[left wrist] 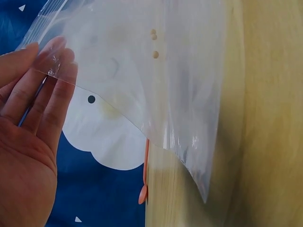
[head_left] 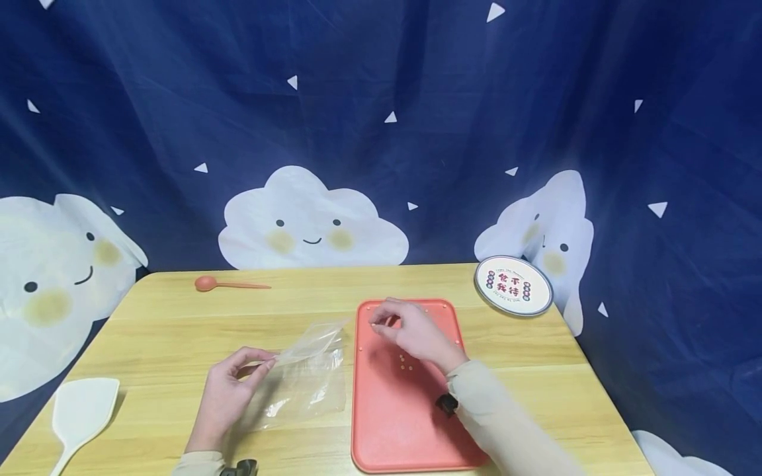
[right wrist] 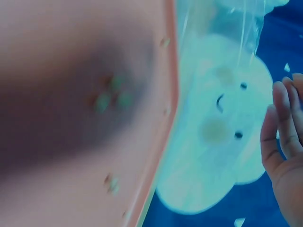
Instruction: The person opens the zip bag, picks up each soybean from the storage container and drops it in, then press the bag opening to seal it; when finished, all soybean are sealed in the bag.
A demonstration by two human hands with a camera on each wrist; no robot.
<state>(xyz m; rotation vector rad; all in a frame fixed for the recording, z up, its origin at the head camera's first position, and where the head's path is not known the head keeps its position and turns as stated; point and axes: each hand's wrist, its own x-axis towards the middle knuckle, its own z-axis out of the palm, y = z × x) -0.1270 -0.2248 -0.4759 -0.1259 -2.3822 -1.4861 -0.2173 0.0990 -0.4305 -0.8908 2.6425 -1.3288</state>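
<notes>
A clear zip-top plastic bag (head_left: pixel 318 380) hangs from my left hand (head_left: pixel 229 387), its upper edge pinched between thumb and fingers. Several small round tan beans (left wrist: pixel 154 35) show through the film in the left wrist view. Over the far part of a red tray (head_left: pixel 387 423), my right hand (head_left: pixel 413 334) has thumb and forefinger brought together, with a small pale bean (head_left: pixel 373 324) at their tips. More beans (head_left: pixel 403 360) lie loose on the tray beneath that hand, and a few sit near its rim. In the right wrist view the fingers (right wrist: pixel 279 137) show only at the right edge.
A red spoon (head_left: pixel 207 283) lies at the table's back left. At the front left is a white spatula (head_left: pixel 85 406). An oval plate with red lettering (head_left: pixel 513 285) stands at the back right corner. A dark blue curtain (head_left: pixel 357 125) with clouds hangs behind the table.
</notes>
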